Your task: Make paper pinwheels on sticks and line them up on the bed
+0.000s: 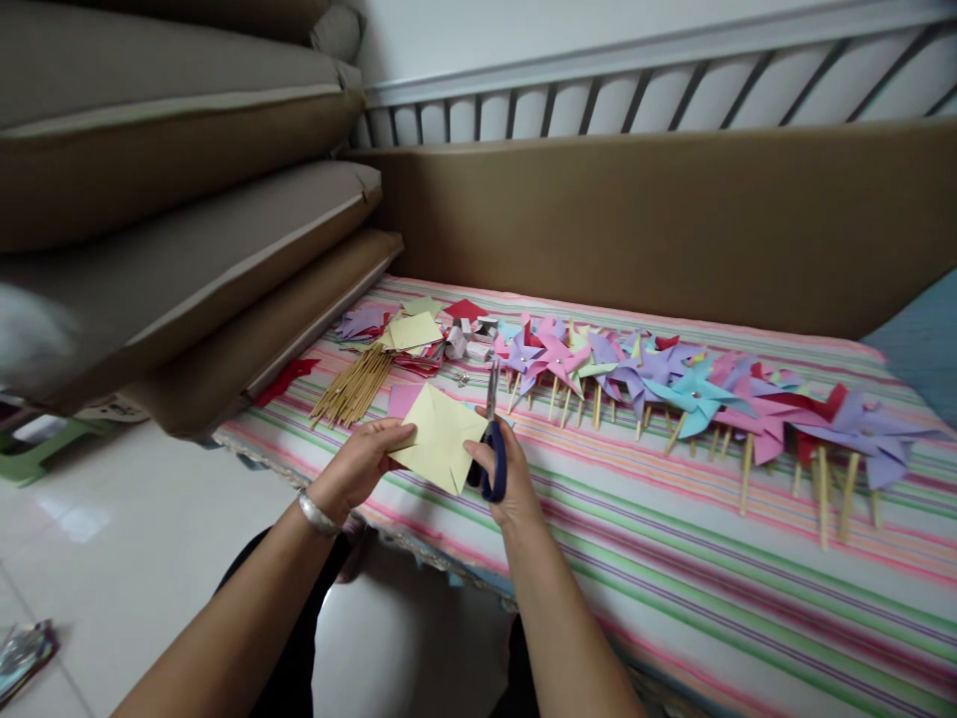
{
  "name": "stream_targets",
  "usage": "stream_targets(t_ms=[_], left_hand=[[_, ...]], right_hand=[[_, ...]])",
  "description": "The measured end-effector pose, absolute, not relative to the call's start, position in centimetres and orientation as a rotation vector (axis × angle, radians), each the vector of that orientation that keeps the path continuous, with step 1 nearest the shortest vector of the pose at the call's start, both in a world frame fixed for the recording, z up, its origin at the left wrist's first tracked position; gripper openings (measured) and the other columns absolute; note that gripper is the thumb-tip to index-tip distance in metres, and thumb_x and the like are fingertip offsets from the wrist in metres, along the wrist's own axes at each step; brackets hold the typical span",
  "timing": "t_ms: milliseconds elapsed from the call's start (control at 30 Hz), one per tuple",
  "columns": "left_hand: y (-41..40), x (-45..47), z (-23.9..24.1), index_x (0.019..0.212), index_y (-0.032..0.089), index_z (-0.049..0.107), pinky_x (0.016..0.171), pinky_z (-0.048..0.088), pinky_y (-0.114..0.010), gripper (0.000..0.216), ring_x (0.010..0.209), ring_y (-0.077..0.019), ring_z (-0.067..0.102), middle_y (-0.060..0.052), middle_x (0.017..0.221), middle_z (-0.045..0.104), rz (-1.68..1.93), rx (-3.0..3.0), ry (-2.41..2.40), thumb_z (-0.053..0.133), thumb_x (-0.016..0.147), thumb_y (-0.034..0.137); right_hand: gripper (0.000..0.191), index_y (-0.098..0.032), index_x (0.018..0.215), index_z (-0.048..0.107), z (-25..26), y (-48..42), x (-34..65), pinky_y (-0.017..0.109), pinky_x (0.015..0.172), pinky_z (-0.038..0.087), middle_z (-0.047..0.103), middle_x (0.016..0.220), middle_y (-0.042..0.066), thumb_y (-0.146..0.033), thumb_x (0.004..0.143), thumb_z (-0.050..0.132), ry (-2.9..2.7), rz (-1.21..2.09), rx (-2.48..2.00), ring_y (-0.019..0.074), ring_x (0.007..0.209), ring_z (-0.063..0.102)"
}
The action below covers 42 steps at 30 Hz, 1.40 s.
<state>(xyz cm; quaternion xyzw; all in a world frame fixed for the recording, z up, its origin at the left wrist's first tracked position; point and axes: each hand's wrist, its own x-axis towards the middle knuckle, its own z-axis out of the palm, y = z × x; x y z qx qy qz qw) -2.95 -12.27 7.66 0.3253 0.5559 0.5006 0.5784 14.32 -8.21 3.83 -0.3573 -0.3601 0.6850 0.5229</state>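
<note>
Yellow paper square (441,439) sits in the lower middle of the frame, held up just above the near edge of the striped bed (673,578), one corner pointing down and fold lines showing across it. The left hand (366,464) is pinched on its left corner, thumb on top. The right hand (508,479) is closed through the blue handles of the scissors (491,439) at the sheet's right edge. The blades point toward the top of the frame and seem close together. A silver bracelet (318,514) is on the left wrist.

The sheet looks thin and very light. It probably bends and creases at a touch and tears easily, so it is best held near a corner or edge, with its middle left free. It does not look slippery.

Just above the hands lies a bundle of wooden sticks (355,387). Beyond it is a small pile of loose paper sheets (415,331) in yellow, purple and red. A long row of finished pinwheels (695,394) on sticks runs from the centre to the right edge of the frame. Brown cushions (186,269) are stacked at the upper left.

I can read no brand, label or writing anywhere.
</note>
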Motion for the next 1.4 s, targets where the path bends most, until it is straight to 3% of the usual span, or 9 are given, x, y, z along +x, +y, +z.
stream_targets(t_ms=[400,567,800,1000,1133,1233,1400], left_hand=[[-12.6,-2.5,7.4,0.087,0.013,0.068,0.078,0.047,-0.03,0.028,0.081,-0.0183,0.064,-0.008,0.091,0.071,1.203,0.742,1.15,0.075,0.061,0.02],[-12.7,-2.5,7.4,0.086,0.012,0.068,0.078,0.047,-0.031,0.025,0.078,-0.0191,0.065,-0.01,0.09,0.071,1.208,0.706,1.074,0.074,0.063,0.019],[-12.9,-1.4,6.5,0.099,0.014,0.066,0.079,0.049,-0.034,0.03,0.091,-0.0229,0.063,-0.009,0.101,0.069,1.341,0.421,0.88,0.062,0.076,0.032],[-13.5,0.4,4.9,0.101,0.017,0.065,0.08,0.049,-0.035,0.034,0.091,-0.0211,0.063,-0.007,0.099,0.069,1.399,0.373,0.715,0.058,0.078,0.042],[-13.4,1.8,4.9,0.1,0.016,0.065,0.074,0.05,-0.032,0.028,0.084,-0.02,0.064,-0.008,0.098,0.069,1.436,0.491,0.798,0.064,0.075,0.028],[-12.9,2.6,5.5,0.111,0.016,0.06,0.078,0.049,-0.034,0.042,0.093,-0.0231,0.063,-0.01,0.11,0.066,1.521,0.537,0.884,0.068,0.071,0.021],[-12.5,2.2,6.5,0.114,0.012,0.059,0.075,0.05,-0.032,0.05,0.088,-0.0233,0.064,-0.012,0.104,0.068,1.549,0.541,1.096,0.072,0.065,0.018]], right_hand=[[0.054,-0.025,0.109,0.053,4.0,-8.5,14.6,0.03,0.068,0.048,0.065,0.091,0.0,-0.025,0.058,0.071,-0.857,1.693,-0.799,0.0211,0.084,0.062],[0.056,-0.025,0.111,0.053,4.0,-8.5,14.5,0.026,0.062,0.047,0.064,0.089,-0.001,-0.023,0.058,0.071,-0.847,1.696,-0.776,0.0164,0.075,0.06],[0.054,-0.025,0.111,0.053,4.8,-8.9,14.4,0.021,0.049,0.041,0.056,0.073,-0.006,-0.023,0.06,0.069,-0.822,1.577,-0.839,0.0103,0.056,0.052],[0.055,-0.023,0.113,0.051,4.2,-8.4,14.3,0.021,0.052,0.04,0.052,0.071,-0.005,-0.022,0.061,0.068,-0.818,1.425,-0.866,0.01,0.059,0.05],[0.054,-0.024,0.115,0.049,3.9,-8.5,14.0,0.021,0.053,0.041,0.051,0.073,-0.005,-0.024,0.064,0.067,-0.875,1.382,-0.893,0.0102,0.06,0.049],[0.056,-0.025,0.118,0.047,3.8,-8.8,13.9,0.021,0.052,0.04,0.05,0.072,-0.006,-0.024,0.065,0.066,-0.948,1.401,-0.893,0.0095,0.057,0.047],[0.056,-0.024,0.117,0.049,3.7,-8.7,14.1,0.021,0.054,0.039,0.047,0.068,-0.007,-0.022,0.064,0.068,-0.985,1.391,-0.86,0.0077,0.055,0.044]])
